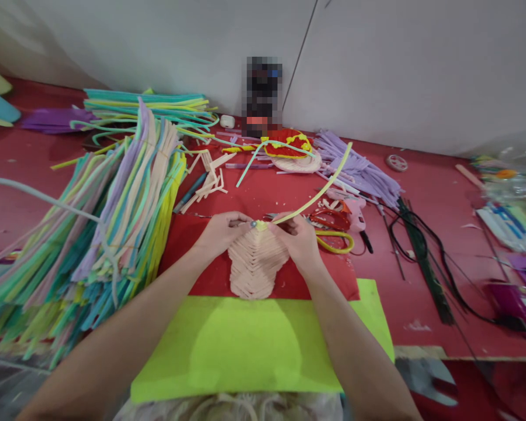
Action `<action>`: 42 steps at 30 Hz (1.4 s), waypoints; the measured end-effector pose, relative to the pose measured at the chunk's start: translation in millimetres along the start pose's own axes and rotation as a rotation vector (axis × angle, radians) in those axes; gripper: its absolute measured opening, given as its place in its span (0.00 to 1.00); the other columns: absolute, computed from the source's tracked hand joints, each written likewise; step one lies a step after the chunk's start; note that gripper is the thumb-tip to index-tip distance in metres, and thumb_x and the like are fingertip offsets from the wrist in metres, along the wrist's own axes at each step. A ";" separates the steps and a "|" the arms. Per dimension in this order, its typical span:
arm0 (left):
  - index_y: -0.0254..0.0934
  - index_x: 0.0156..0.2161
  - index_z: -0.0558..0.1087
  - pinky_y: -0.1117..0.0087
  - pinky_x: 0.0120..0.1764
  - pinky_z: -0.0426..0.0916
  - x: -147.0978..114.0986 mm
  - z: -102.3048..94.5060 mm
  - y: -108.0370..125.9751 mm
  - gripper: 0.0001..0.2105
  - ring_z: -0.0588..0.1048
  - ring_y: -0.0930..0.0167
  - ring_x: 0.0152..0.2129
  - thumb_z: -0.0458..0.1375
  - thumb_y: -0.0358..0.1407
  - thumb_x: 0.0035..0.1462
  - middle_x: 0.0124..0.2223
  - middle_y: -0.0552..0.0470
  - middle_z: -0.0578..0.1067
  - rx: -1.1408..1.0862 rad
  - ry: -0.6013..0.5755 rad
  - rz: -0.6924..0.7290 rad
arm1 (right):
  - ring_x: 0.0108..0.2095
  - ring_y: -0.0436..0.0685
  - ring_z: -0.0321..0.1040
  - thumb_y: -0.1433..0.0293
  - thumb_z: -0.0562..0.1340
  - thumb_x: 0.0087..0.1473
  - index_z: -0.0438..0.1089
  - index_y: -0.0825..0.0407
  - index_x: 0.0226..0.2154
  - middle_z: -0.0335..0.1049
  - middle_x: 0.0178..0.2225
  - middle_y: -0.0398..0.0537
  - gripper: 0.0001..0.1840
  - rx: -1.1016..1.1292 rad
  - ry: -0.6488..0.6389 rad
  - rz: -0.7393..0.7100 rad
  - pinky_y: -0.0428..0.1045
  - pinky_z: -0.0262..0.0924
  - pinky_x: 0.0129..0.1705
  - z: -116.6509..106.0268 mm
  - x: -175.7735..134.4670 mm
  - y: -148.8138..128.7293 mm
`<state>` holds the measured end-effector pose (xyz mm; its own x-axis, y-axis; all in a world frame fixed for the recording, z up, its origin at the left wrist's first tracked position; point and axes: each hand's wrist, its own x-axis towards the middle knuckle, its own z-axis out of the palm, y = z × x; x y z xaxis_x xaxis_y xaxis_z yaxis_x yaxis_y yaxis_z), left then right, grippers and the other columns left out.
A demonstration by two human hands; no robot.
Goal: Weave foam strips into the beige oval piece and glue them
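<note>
A pale pink woven piece made of pipe cleaners (pixel 256 266) lies on a red cloth (pixel 319 278), with a small yellow section at its top. My left hand (pixel 230 229) pinches the top left edge of this piece, beside a small bluish bead-like thing (pixel 253 224). At the top right, my right hand (pixel 296 234) closes its fingers on a yellow pipe cleaner (pixel 326 190), whose long free end points up and to the right. The fingertips of both hands are close together at the yellow section.
Bundled pipe cleaners (pixel 127 193) fill the left side. Purple pipe cleaners (pixel 362 166), a pink glue gun (pixel 355 213) and yellow-handled scissors (pixel 335 241) lie to the right. A black cable (pixel 447 275) crosses the right side. A lime green sheet (pixel 254 345) covers the front edge.
</note>
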<state>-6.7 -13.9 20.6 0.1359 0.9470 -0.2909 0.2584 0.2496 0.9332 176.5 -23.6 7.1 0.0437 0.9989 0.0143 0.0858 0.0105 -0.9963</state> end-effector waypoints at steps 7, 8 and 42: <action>0.34 0.34 0.76 0.74 0.31 0.65 0.8 1.4 -0.4 0.10 0.73 0.73 0.27 0.61 0.39 0.49 0.31 0.52 0.78 -0.047 0.001 0.004 | 0.34 0.52 0.70 0.65 0.69 0.42 0.70 0.51 0.30 0.73 0.32 0.44 0.12 0.030 0.004 0.022 0.50 0.65 0.40 1.2 -1.0 -1.0; 0.34 0.35 0.76 0.74 0.31 0.65 0.7 1.3 -0.3 0.11 0.73 0.73 0.27 0.61 0.40 0.49 0.31 0.52 0.78 -0.039 -0.003 0.012 | 0.34 0.52 0.70 0.65 0.69 0.42 0.70 0.51 0.30 0.73 0.32 0.44 0.12 0.031 0.011 0.023 0.50 0.65 0.40 1.5 -1.2 -1.3; 0.34 0.31 0.78 0.76 0.27 0.63 0.7 12.2 -8.0 0.14 0.72 0.74 0.25 0.67 0.42 0.39 0.28 0.53 0.77 -0.116 0.117 -0.018 | 0.41 0.58 0.70 0.63 0.58 0.55 0.72 0.50 0.42 0.73 0.42 0.51 0.14 -0.646 0.148 -0.217 0.56 0.64 0.47 -72.3 0.1 -18.5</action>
<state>3.0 -17.7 10.3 0.0180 0.9575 -0.2880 0.1469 0.2824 0.9480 246.9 -26.9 31.7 0.0901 0.9602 0.2643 0.6812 0.1342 -0.7197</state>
